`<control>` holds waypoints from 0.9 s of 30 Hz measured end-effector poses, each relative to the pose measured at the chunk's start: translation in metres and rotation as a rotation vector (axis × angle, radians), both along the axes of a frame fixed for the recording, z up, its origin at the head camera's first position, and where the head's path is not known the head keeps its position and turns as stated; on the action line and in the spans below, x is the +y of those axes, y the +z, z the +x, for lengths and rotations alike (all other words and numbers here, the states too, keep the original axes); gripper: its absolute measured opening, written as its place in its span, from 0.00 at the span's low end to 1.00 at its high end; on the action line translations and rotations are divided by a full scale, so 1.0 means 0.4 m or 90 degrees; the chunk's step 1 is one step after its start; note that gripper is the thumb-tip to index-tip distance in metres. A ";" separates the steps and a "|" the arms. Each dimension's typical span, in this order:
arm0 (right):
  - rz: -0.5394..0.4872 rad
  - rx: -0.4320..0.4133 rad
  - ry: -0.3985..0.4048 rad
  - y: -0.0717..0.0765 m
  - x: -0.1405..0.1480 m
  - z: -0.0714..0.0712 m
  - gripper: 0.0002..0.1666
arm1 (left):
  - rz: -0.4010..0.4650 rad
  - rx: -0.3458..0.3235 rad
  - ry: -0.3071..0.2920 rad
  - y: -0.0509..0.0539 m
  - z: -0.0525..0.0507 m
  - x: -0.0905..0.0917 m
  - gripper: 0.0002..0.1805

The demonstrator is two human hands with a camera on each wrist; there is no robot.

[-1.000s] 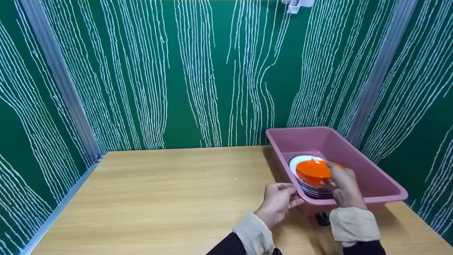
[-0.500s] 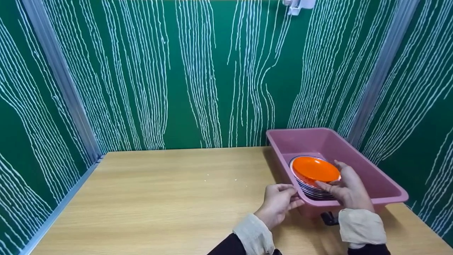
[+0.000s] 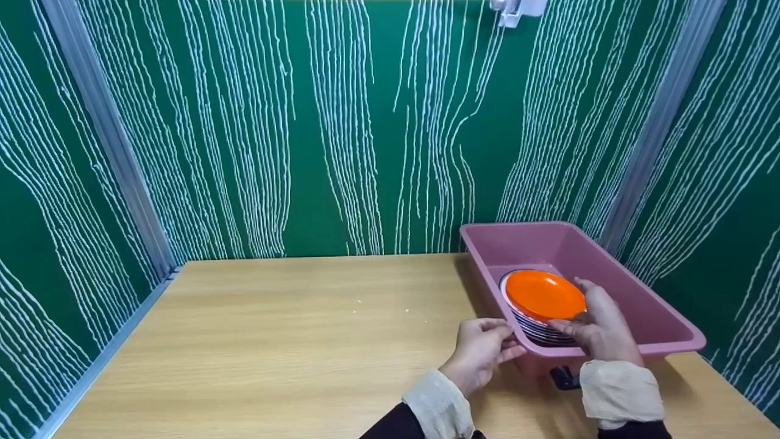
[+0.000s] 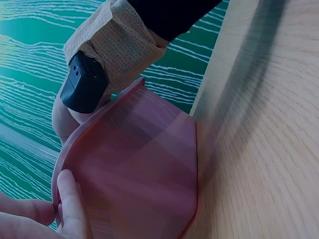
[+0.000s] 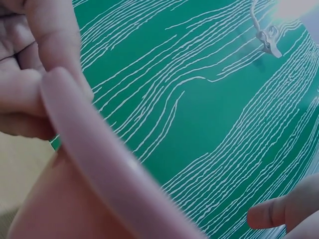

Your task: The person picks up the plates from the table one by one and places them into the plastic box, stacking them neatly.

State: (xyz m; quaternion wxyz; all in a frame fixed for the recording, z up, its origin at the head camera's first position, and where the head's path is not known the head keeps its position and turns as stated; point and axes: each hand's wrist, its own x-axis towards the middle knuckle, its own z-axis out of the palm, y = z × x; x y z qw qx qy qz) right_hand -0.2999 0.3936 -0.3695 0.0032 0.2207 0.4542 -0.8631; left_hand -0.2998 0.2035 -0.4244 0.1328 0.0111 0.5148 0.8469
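Note:
A pink plastic tub [image 3: 634,277] stands at the right of the table. Inside it, an orange plate [image 3: 544,294] lies on top of a stack of white plates with dark rims [image 3: 539,329]. My left hand [image 3: 479,349] pinches the tub's near left corner rim between thumb and fingers. In the left wrist view, its fingers [image 4: 72,204] press the rim from outside. My right hand [image 3: 600,323] is inside the tub, at the orange plate's right side. Its thumb touches the plate's near edge, and the fingers are spread and fairly straight, partly hidden.
The wooden table [image 3: 274,341] stretches left of the tub, with a few tiny white specks on it. A black clip-like object [image 3: 565,378] shows below the tub's near rim. Green walls with white lines enclose the table; a white fixture [image 3: 517,11] hangs on the back wall.
The orange plate, gripped in my right hand and tilted earlier, has come down flat on the white plates. My right fingers have loosened and spread. My left hand has stayed on the rim.

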 end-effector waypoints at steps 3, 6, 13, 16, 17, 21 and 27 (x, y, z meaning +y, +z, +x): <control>-0.006 -0.015 -0.016 0.003 -0.003 -0.001 0.37 | -0.001 0.000 0.000 0.000 0.000 0.001 0.04; 0.002 -0.022 -0.027 0.006 -0.005 0.000 0.37 | 0.003 0.000 -0.002 0.002 -0.002 0.002 0.03; 0.075 -0.047 -0.059 0.008 -0.013 -0.004 0.39 | 0.005 -0.004 -0.001 0.002 -0.004 -0.001 0.03; 0.102 -0.050 -0.062 0.006 -0.019 -0.008 0.39 | 0.006 -0.002 -0.003 0.001 -0.006 -0.005 0.03; 0.113 -0.052 -0.063 0.005 -0.020 -0.009 0.39 | 0.008 0.000 -0.004 0.000 -0.006 -0.006 0.03; 0.169 -0.061 -0.064 0.000 -0.030 -0.011 0.37 | 0.007 0.008 -0.010 -0.004 -0.010 -0.014 0.03; 0.248 -0.062 -0.075 -0.005 -0.039 -0.018 0.37 | -0.023 0.018 -0.060 0.002 -0.018 -0.034 0.04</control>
